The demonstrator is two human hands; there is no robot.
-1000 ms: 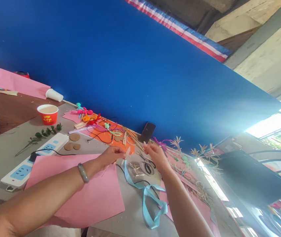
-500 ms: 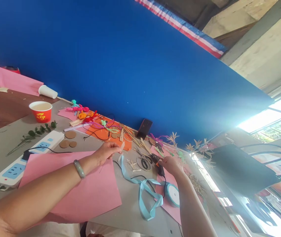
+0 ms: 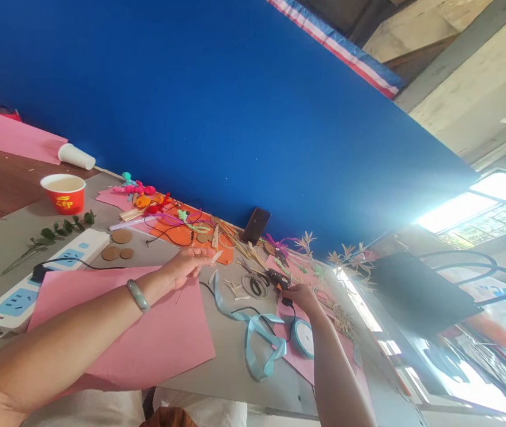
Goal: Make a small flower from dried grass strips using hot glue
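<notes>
My left hand (image 3: 188, 265) hovers over the top corner of a pink paper sheet (image 3: 119, 326) and pinches a small pale straw strip (image 3: 215, 256) between its fingertips; a grey-green bangle (image 3: 137, 295) sits on that wrist. My right hand (image 3: 301, 295) is closed around the handle of a black glue gun (image 3: 277, 280), whose black cord runs back along the table. A light blue ribbon (image 3: 253, 332) trails between my two hands to its spool (image 3: 305, 338). Loose straw bits (image 3: 235, 288) lie just beyond the ribbon.
A white power strip (image 3: 39, 279) lies left of the pink sheet, with a leafy sprig (image 3: 52, 232), cardboard discs (image 3: 117, 245) and a red paper cup (image 3: 63, 193) behind. An orange sheet (image 3: 185, 234) with colourful pipe cleaners, a leaning phone (image 3: 255, 225) and dried flowers (image 3: 341, 258) line the blue wall. A black bag (image 3: 417, 290) stands right.
My right hand moved right and down from the straw bits and closed on the glue gun. My left hand kept the straw strip, shifting slightly left. The view panned right, revealing the ribbon spool.
</notes>
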